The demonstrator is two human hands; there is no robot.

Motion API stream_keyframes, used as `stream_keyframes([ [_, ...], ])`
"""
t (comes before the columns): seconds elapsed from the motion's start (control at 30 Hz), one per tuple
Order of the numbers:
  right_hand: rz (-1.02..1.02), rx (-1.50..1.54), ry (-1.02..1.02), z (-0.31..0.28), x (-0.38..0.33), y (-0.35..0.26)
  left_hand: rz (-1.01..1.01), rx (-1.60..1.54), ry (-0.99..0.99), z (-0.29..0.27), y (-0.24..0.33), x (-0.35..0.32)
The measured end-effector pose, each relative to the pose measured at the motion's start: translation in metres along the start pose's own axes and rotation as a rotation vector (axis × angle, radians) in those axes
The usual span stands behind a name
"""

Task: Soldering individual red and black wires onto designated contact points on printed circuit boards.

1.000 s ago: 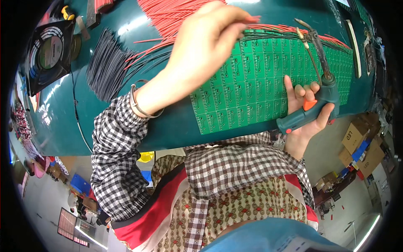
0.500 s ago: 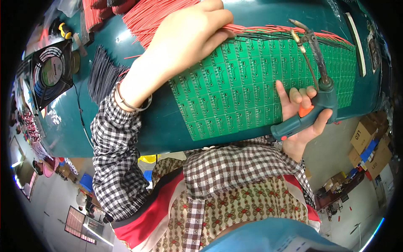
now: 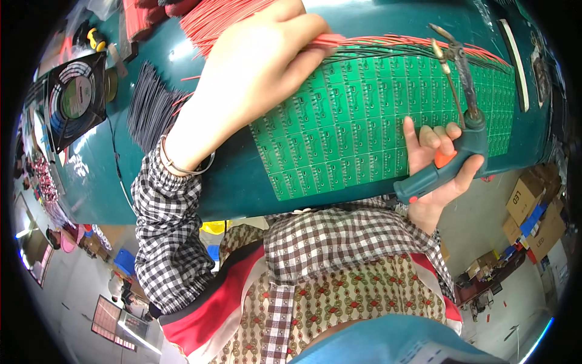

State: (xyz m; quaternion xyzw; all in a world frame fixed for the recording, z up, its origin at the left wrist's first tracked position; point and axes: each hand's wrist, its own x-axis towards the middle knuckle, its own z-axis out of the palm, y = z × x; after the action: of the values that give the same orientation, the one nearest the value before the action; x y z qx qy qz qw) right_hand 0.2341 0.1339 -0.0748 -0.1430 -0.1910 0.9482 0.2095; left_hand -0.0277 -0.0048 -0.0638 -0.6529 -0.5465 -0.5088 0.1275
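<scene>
My left hand reaches across the far left corner of a green sheet of circuit boards, its fingers closed on red wire at the sheet's far edge. A row of red and black wires runs along that edge to the right. My right hand is wrapped round a dark green soldering gun with an orange trigger, held above the right part of the sheet. Its metal tip and a thin feed tube point toward the far edge. Part of the sheet lies hidden under the gun and hand.
Beyond my left hand lies a large bundle of red wires; black wires lie left of my wrist. A square fan stands at the left of the green table. A white strip lies at the right. Cardboard boxes sit beyond.
My left hand has shifted slightly left, still closed at the far edge. My right hand and the soldering gun have moved a little to the right. The sheet has stayed in place.
</scene>
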Motion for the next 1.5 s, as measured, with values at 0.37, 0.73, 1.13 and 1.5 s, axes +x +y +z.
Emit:
stream_keyframes([
  [0.37,-0.014,-0.105,0.01,0.003,-0.002,-0.015,-1.033,0.239,-0.385,-0.057,0.082,-0.006],
  [0.73,-0.145,-0.684,0.096,0.02,-0.026,-0.015,-0.736,0.265,-0.413,-0.055,0.092,-0.064],
  [1.13,-0.04,-0.896,0.084,0.025,-0.042,0.0,-0.547,0.443,-0.362,-0.048,0.082,-0.081],
  [1.5,-0.011,-0.86,0.06,0.029,-0.04,0.002,-0.438,0.463,-0.325,-0.047,0.076,-0.077],
])
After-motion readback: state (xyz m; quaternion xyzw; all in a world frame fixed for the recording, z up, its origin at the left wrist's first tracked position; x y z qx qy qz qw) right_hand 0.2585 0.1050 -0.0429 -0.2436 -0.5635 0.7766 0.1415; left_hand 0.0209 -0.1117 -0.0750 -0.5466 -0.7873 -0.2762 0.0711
